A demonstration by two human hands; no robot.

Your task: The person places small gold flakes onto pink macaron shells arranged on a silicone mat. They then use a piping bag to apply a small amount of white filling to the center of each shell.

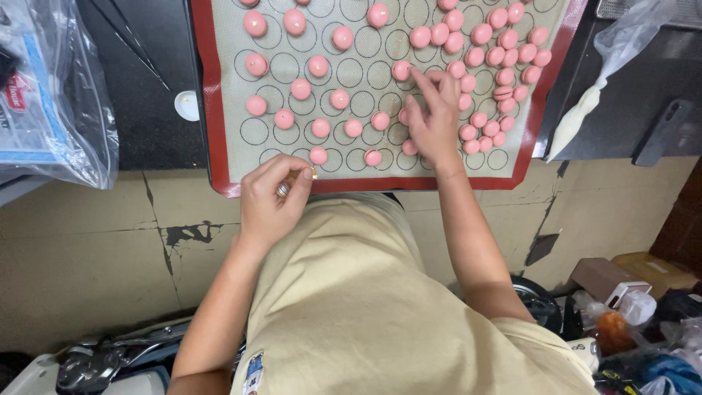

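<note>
Touching pink shell w/ right hand; left hand pinching sth small, maybe gold.

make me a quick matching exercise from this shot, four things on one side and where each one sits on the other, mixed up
Things:
1. piping bag
2. left hand
3. right hand
4. clear plastic bag

Places:
a. at the near red edge of the baking mat
b. on the dark counter, far left
c. on the mat among the pink shells
d. on the counter just right of the mat

Pairs: 1-d, 2-a, 3-c, 4-b
</note>
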